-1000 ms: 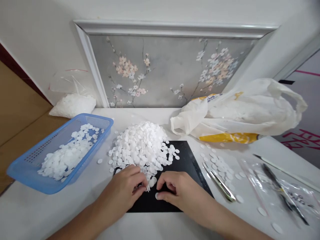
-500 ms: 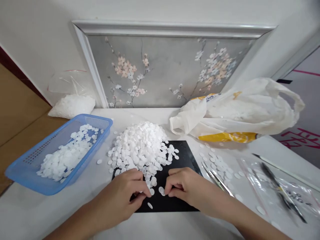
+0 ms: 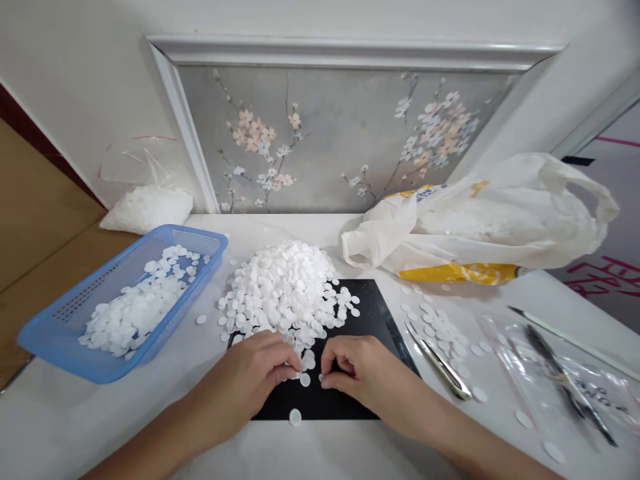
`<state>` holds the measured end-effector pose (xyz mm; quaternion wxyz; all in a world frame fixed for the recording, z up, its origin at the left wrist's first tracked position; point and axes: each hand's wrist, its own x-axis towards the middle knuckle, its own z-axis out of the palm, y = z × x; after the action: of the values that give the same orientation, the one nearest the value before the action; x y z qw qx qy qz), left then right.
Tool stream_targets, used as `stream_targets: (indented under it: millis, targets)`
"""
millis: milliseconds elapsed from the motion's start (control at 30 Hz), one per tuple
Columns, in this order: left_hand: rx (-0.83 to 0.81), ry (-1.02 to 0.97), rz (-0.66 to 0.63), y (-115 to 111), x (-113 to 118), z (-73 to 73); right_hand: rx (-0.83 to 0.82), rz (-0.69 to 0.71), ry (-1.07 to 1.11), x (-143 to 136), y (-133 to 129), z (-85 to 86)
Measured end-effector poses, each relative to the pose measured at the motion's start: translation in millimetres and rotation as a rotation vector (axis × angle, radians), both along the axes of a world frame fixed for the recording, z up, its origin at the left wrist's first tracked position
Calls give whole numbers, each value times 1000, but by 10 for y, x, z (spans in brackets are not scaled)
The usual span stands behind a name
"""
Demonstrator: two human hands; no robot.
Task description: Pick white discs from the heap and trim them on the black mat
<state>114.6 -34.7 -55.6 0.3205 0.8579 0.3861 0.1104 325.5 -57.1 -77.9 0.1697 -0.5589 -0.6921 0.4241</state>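
Observation:
A large heap of small round white plastic discs [image 3: 280, 283] covers the back of a black mat [image 3: 373, 320]. At the front of the heap, my left hand [image 3: 265, 367] has its thumb and fingers pinched together beside a few loose discs; what is between the tips is hard to make out. My right hand [image 3: 357, 367] is curled over the mat, a white disc [image 3: 321, 378] showing at its thumb and forefinger tips. Between the hands lies a single disc [image 3: 305, 380]. Another disc [image 3: 295, 417] rests at the mat's front edge.
A blue plastic basket [image 3: 65, 360] with discs stands left, a clear bag of white pieces [image 3: 150, 207] behind it. On the right are tweezers [image 3: 440, 367], scattered discs [image 3: 440, 330], a clear zip bag [image 3: 515, 373], a pen-like tool [image 3: 570, 383] and a white carrier bag [image 3: 500, 220].
My right hand has moved slightly left, closer to my left hand. One disc has shifted towards the mat's front edge and now lies flat. More of the tweezers shows.

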Motion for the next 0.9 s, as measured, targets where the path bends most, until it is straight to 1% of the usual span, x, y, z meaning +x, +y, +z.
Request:
stream_targets:
  millis: [100, 167, 233, 300, 367, 467, 567, 633, 700, 767, 800, 833, 867, 900]
  targets:
    - [-6, 58, -123, -8, -21, -2, -33, -36, 105, 22, 16, 0]
    - [-10, 103, -188, -26, -23, -2, -50, -74, 216, 71, 54, 22]
    - [-23, 150, -208, -54, -11, -1, -88, -91, 325, 132, 97, 53]
    - [-58, 178, -195, -87, 7, 5, -118, -72, 378, 183, 128, 76]
    - [-126, 165, -147, -111, 21, 19, -117, -40, 341, 205, 134, 76]
    - [-280, 41, 24, -100, 25, 45, -37, -8, 182, 164, 104, 27]
    - [-441, -235, 248, -23, 3, 66, 45, 22, 57, 71, 56, -25]
    - [-539, -424, 391, 41, -25, 76, 34, 43, 19, 20, 26, -24]
    - [-659, -556, 487, 91, -55, 87, 1, 48, -7, -7, 0, 7]
    - [-769, -619, 519, 112, -74, 95, -2, 49, -24, -13, -19, 45]
    - [-788, -613, 515, 109, -75, 96, 10, 54, -27, -12, -25, 60]
    - [-765, -573, 505, 98, -70, 93, 23, 62, -28, -12, -27, 69]
    - [-695, -499, 489, 79, -58, 85, 34, 63, -31, -13, -25, 72]
    - [-585, -396, 463, 54, -40, 71, 39, 59, -35, -16, -20, 70]
